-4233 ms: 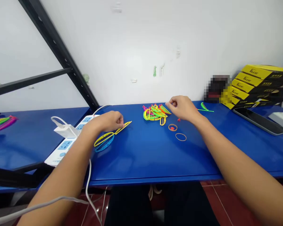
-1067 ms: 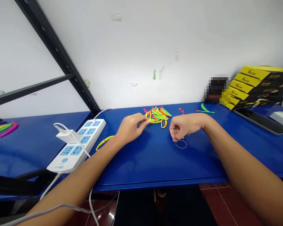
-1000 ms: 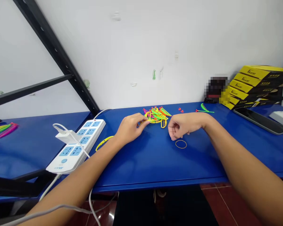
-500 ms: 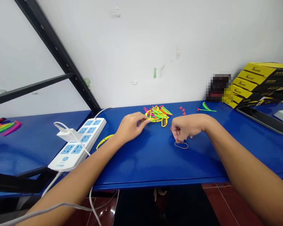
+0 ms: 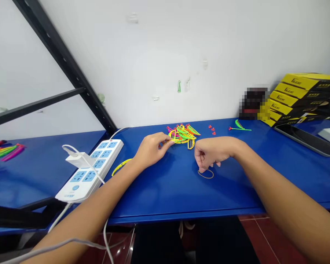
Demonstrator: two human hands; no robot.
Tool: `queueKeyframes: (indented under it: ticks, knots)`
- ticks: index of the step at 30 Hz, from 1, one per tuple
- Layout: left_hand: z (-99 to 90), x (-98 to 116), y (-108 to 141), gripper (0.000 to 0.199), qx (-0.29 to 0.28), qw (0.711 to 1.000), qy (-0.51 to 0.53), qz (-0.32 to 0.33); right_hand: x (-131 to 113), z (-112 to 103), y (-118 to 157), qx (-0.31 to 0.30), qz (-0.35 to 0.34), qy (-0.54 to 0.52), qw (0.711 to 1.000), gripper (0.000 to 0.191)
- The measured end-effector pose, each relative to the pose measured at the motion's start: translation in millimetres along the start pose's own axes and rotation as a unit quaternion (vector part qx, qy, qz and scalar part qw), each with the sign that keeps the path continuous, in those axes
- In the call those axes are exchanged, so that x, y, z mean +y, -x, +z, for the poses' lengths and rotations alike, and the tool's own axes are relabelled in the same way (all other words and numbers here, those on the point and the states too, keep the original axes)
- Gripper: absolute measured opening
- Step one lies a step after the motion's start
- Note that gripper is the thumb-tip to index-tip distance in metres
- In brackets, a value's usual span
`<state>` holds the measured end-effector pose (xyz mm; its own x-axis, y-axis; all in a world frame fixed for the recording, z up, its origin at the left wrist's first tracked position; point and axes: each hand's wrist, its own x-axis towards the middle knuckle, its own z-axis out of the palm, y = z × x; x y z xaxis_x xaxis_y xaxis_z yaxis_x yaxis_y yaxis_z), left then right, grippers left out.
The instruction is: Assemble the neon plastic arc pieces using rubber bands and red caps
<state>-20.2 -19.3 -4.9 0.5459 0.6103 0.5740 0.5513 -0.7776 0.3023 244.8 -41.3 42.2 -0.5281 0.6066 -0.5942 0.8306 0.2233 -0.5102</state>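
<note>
My left hand [image 5: 151, 149] rests at the near edge of a tangled pile of neon plastic pieces [image 5: 183, 136], its thumb and forefinger pinching a yellow plastic strip [image 5: 172, 140]. My right hand [image 5: 210, 154] hangs curled just right of the pile, its fingertips down at a thin tan rubber band [image 5: 209, 178] lying on the blue table [image 5: 165, 194]. Part of the band is hidden beneath those fingers. A curved yellow plastic piece [image 5: 121, 166] lies beside my left forearm, partly covered by it.
A white power strip [image 5: 89, 170] with a plugged-in charger [image 5: 78, 159] stands left of my arm. Small red bits [image 5: 212, 129] and a green piece [image 5: 239, 126] lie at the back. Yellow boxes [image 5: 302, 97] and a phone [image 5: 305, 141] sit far right.
My right hand has shifted left and closer to me, and the rubber band has slid the same way beneath it. My left hand stays at the pile.
</note>
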Motion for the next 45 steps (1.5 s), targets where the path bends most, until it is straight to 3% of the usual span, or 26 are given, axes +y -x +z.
queueKeyframes:
  ticks: [7,11,16,18,20,28,38,45]
  knots:
    - [1.7,0,1,0.025,-0.006,1.000,0.010,0.004,-6,2,-1,-0.011,-0.064,-0.020,0.998,0.013]
    - [2.4,1,1,0.025,0.002,1.000,0.020,0.011,-13,-2,2,0.123,-0.131,-0.117,0.977,0.018]
    - [-1.0,3,0,0.026,0.016,0.999,0.024,0.017,-13,-4,-7,0.320,-0.202,-0.238,0.895,0.033]
    - [-2.4,4,0,0.025,0.023,0.999,0.023,0.025,-12,-3,-13,0.366,-0.211,-0.260,0.868,0.035]
    - [-3.2,4,0,0.024,0.031,0.999,0.022,0.033,-11,-1,-18,0.390,-0.207,-0.254,0.861,0.038]
    - [-2.4,7,1,0.021,0.045,0.998,0.031,0.039,-15,3,-21,0.423,-0.187,-0.206,0.863,0.037]
    - [-2.7,10,0,0.014,0.094,0.993,0.052,0.043,-16,9,-31,0.399,-0.180,-0.238,0.867,0.033]
    - [-2.0,8,2,0.031,0.084,0.994,0.066,0.029,-15,14,-38,0.401,-0.216,-0.256,0.852,0.027]
